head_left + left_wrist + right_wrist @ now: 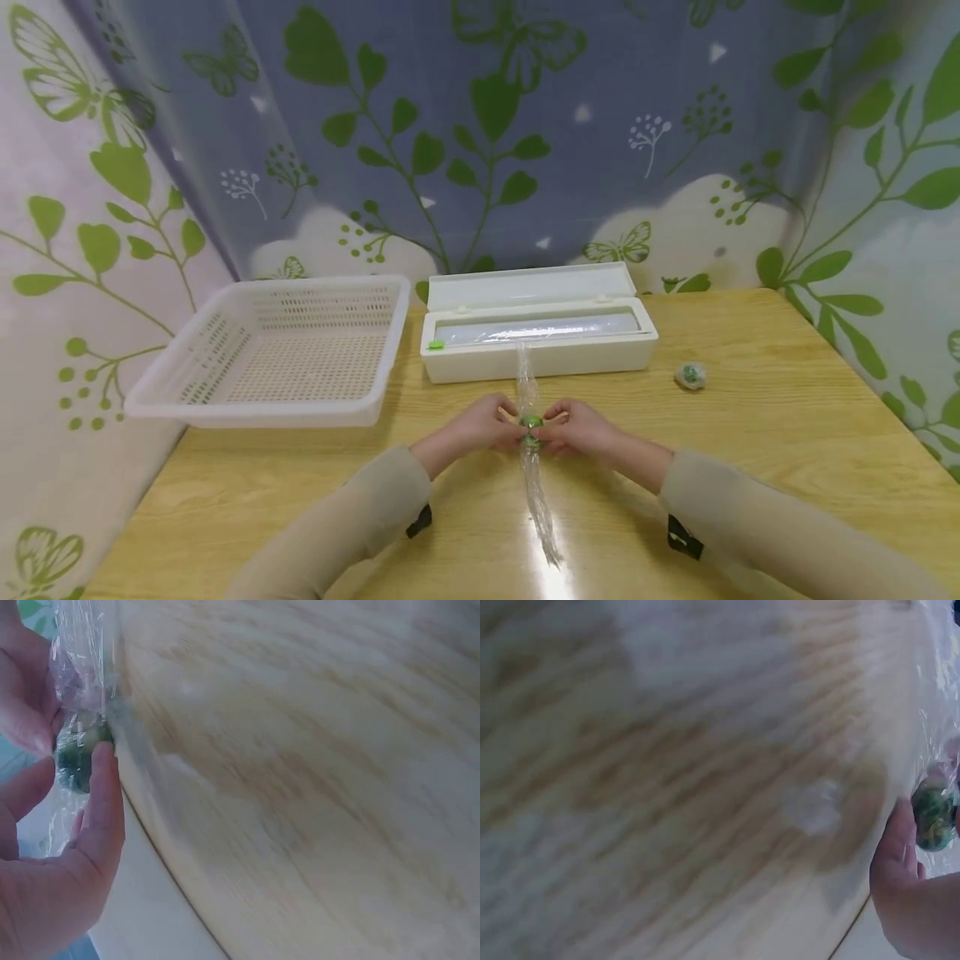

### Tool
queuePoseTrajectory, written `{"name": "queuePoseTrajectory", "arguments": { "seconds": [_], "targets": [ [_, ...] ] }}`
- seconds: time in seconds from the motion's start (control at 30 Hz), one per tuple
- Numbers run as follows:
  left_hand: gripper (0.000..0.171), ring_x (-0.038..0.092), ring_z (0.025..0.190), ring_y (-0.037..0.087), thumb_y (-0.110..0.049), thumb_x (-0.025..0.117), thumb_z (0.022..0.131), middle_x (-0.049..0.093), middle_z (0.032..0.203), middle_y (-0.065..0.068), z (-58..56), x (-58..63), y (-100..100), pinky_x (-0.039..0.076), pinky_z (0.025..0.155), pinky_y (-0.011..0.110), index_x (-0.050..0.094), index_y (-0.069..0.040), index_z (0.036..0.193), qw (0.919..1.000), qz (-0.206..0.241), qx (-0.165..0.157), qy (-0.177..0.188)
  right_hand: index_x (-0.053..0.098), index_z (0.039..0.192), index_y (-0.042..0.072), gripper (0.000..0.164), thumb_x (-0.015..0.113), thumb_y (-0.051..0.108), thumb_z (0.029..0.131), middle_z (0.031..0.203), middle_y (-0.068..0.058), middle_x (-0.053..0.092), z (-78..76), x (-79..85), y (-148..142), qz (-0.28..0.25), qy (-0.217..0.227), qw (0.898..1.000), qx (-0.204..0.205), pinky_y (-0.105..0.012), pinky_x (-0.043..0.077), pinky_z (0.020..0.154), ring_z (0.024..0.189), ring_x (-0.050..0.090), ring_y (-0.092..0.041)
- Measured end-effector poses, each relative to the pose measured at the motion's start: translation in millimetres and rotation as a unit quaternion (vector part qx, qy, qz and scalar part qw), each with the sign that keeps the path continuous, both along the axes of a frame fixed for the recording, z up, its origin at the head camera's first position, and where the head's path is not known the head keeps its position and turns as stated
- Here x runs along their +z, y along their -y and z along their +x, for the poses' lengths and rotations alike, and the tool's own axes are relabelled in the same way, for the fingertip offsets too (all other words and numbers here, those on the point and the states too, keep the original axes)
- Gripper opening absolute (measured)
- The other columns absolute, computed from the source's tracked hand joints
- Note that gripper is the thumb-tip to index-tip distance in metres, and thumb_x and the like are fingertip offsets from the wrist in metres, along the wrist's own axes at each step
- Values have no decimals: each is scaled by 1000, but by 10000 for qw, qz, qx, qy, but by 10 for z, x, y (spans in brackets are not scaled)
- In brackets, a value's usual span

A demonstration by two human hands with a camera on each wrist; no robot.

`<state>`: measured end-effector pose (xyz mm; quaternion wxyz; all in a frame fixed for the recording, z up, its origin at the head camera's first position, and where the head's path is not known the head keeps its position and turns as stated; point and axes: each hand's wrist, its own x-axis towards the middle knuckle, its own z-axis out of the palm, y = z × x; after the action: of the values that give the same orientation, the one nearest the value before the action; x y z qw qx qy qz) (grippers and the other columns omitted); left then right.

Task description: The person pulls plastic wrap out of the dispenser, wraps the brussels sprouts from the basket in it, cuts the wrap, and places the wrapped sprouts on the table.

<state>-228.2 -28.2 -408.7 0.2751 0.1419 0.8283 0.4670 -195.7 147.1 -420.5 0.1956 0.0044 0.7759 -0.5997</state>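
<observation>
A small round green thing (532, 422), patterned with darker patches, sits inside a gathered strip of clear cling film (542, 518). My left hand (486, 422) pinches it from the left; in the left wrist view, fingers (105, 799) lie along the green ball (75, 754). From the other side my right hand (581, 427) grips it, its fingers partly cut off in the right wrist view, where the ball (933, 817) shows near the edge. The film runs up to a white cling film box (540, 360) with its lid raised and a roll (536, 328) inside.
A white perforated plastic basket (378, 375) stands at the back left of the wooden table (750, 467). Right of the box lies another small wrapped green ball (691, 376). Leaf-patterned curtain (480, 167) closes off the back and sides.
</observation>
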Motion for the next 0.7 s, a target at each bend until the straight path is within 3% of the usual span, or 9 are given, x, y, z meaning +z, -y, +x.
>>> {"name": "queuePoseTrajectory", "arguments": {
  "seconds": [0.17, 0.27, 0.33, 0.43, 0.57, 0.63, 0.7],
  "targets": [
    [17, 51, 57, 14, -8, 66, 78, 55, 70, 5, -19, -27, 21, 44, 50, 24, 51, -2, 81, 9950, -581, -190, -796, 48, 85, -3, 21, 63, 10, 80, 69, -9, 59, -6, -32, 11, 686, -633, 9948, 405, -24, 44, 51, 59, 56, -14],
    [12, 52, 60, 15, -5, 64, 79, 55, 71, 5, -46, -47, 17, 45, 51, 23, 52, -3, 77, 9909, -709, -301, -1101, 55, 80, 0, 10, 59, 9, 82, 70, -5, 59, -36, 4, -29, 1445, -1475, 9740, 932, -24, 43, 53, 62, 54, -13],
    [9, 54, 62, 16, -3, 62, 80, 56, 71, 6, -71, -61, 18, 46, 53, 23, 53, -2, 77, 9899, -719, -320, -1183, 58, 81, 2, 2, 58, 4, 81, 74, -5, 60, -55, 42, -59, 1908, -2233, 9468, 1313, -24, 45, 56, 65, 55, -15],
    [6, 55, 63, 17, -2, 59, 82, 57, 71, 6, -116, -75, 23, 46, 54, 23, 54, -1, 79, 9894, -744, -336, -1198, 62, 88, 3, 14, 60, -4, 77, 84, -5, 61, -82, 79, -95, 2532, -3487, 8818, 1917, -27, 47, 65, 76, 56, -17],
    [7, 56, 59, 17, -2, 54, 86, 56, 70, 9, -162, -77, 6, 46, 51, 23, 53, 1, 79, 9928, -617, -314, -982, 61, 98, 6, 26, 67, 0, 74, 93, -4, 57, -94, 56, -120, 3028, -4441, 8052, 2503, -29, 48, 70, 83, 56, -18],
    [8, 55, 56, 16, -1, 53, 87, 56, 68, 10, -179, -73, -9, 45, 49, 23, 53, 2, 79, 9944, -552, -255, -868, 60, 98, 6, 27, 70, 5, 73, 91, -4, 56, -91, 33, -112, 3219, -4739, 7786, 2562, -28, 48, 68, 80, 56, -17],
    [9, 54, 57, 16, -2, 53, 87, 56, 69, 10, -198, -81, -22, 45, 49, 23, 54, 3, 80, 9947, -595, -187, -815, 59, 98, 6, 29, 71, 11, 72, 88, -4, 55, -92, 7, -93, 3379, -4929, 7620, 2495, -28, 48, 64, 75, 56, -17]
  ]
}}
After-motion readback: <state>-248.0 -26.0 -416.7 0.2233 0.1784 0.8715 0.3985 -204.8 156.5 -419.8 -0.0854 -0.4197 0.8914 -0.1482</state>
